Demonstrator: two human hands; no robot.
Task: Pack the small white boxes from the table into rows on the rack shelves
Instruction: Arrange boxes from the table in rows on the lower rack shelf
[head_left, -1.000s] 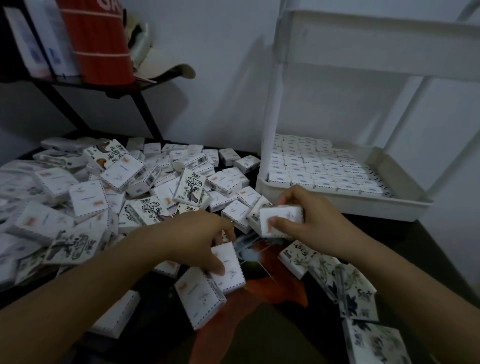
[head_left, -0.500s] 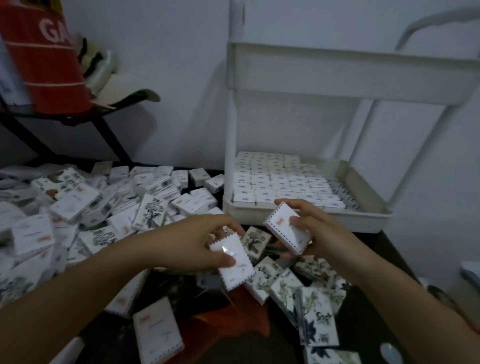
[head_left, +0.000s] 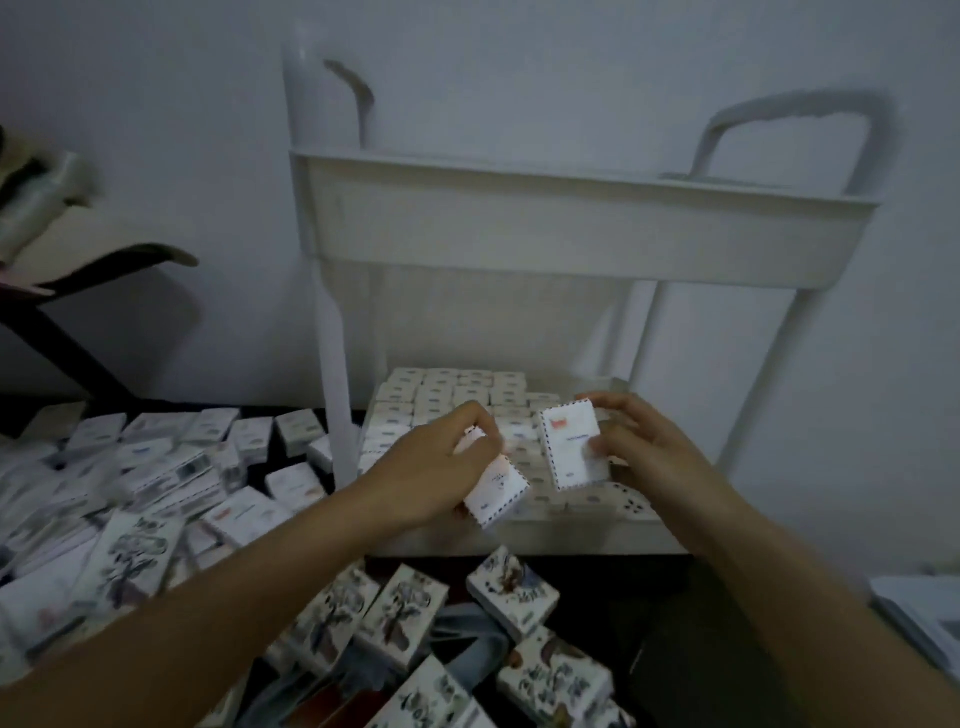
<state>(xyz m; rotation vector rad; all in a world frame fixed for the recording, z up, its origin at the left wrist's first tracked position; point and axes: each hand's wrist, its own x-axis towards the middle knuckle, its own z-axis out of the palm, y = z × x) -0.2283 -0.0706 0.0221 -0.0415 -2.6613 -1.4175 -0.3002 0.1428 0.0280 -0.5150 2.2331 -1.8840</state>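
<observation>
2 hands up at centre frame, the left hand (head_left: 436, 467) and the right hand (head_left: 639, 452), and that's 2 small white boxes held, 1 apiece: the tilted box (head_left: 496, 488) on the left, the upright box (head_left: 571, 447) on the right. 1 white rack (head_left: 332, 338) behind them shows 2 shelves, the upper shelf (head_left: 571, 234) and the lower shelf (head_left: 519, 540), whose packed boxes (head_left: 447, 389) look 4 across in the back row, the rest too blurred to tally. Lower centre, at least 5 picture-faced boxes (head_left: 402, 613); the loose pile (head_left: 171, 467) at left is past counting.
</observation>
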